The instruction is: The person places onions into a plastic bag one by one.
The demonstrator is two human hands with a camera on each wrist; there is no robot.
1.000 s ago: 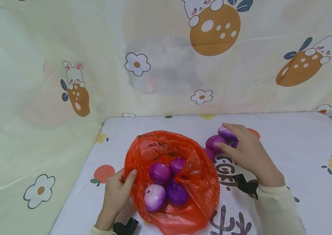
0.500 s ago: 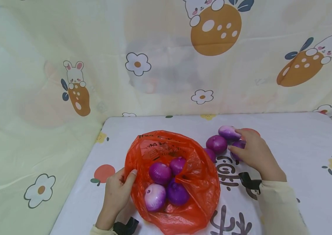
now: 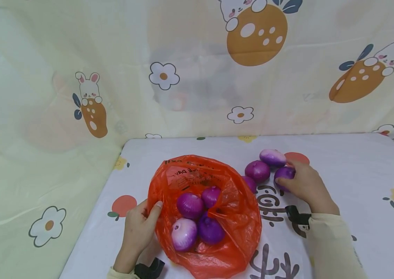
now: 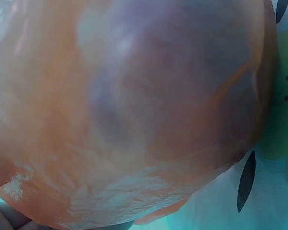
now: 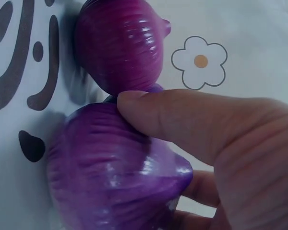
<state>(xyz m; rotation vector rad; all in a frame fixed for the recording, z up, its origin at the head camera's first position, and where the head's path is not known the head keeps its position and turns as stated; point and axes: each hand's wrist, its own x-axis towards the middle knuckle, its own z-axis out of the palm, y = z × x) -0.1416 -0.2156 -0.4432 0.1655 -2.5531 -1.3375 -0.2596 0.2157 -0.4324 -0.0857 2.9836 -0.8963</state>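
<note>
A person's right hand (image 3: 306,186) curls around a purple onion (image 3: 284,173) on the table (image 3: 357,182), thumb over its top, fingers beneath. Three more onions (image 3: 257,171) lie just left of that hand, one touching the held onion. The left hand (image 3: 137,228) pinches the rim of an orange bag (image 3: 232,209), keeping its mouth spread; four onions (image 3: 190,205) sit inside, one pale. The held onion looks firm, round and glossy, likely light but apt to roll or slip; a grip around its widest part seems surest. The thin bag looks limp and easily torn.
</note>
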